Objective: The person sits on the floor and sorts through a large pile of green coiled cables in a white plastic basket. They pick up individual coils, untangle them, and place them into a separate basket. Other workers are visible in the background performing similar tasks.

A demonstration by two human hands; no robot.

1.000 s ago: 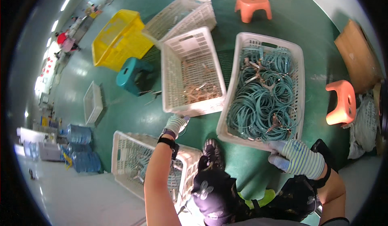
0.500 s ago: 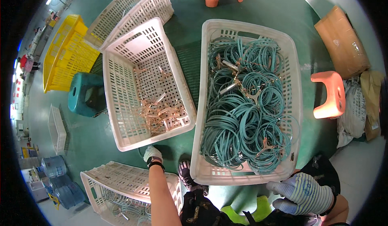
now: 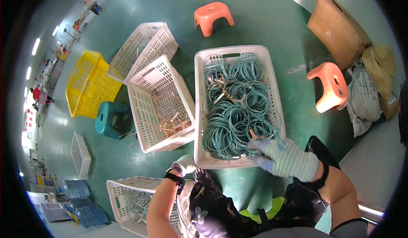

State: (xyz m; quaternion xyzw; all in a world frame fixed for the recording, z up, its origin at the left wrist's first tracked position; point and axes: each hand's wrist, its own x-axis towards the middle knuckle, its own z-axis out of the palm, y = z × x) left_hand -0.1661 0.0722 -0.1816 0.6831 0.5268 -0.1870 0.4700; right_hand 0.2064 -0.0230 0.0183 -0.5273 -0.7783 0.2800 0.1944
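My right hand (image 3: pixel 289 159), in a striped glove with grey fingertips, reaches over the near right corner of a white perforated crate (image 3: pixel 199 110). Its fingers are spread, next to the teal cable coils (image 3: pixel 231 121) inside; whether they touch is unclear. Copper-coloured metal pieces (image 3: pixel 256 135) and silvery tubes (image 3: pixel 219 97) lie among the coils. My left hand (image 3: pixel 185 164), also gloved, is low by the crate's near left corner. Its fingers are mostly hidden, so any hold cannot be made out.
A second white crate (image 3: pixel 140 114) holds loose copper pieces (image 3: pixel 174 125); another (image 3: pixel 127 185) below it holds coils. Around stand a yellow basket (image 3: pixel 91 85), a teal stool (image 3: pixel 111 119), orange stools (image 3: pixel 212 14) and a cardboard box (image 3: pixel 338 31). Water jugs (image 3: pixel 76 189) stand lower left.
My right hand has moved up from beside the crate to over its near right corner. My left hand has shifted right, toward the coil crate's near left corner. The whole view has shifted too.
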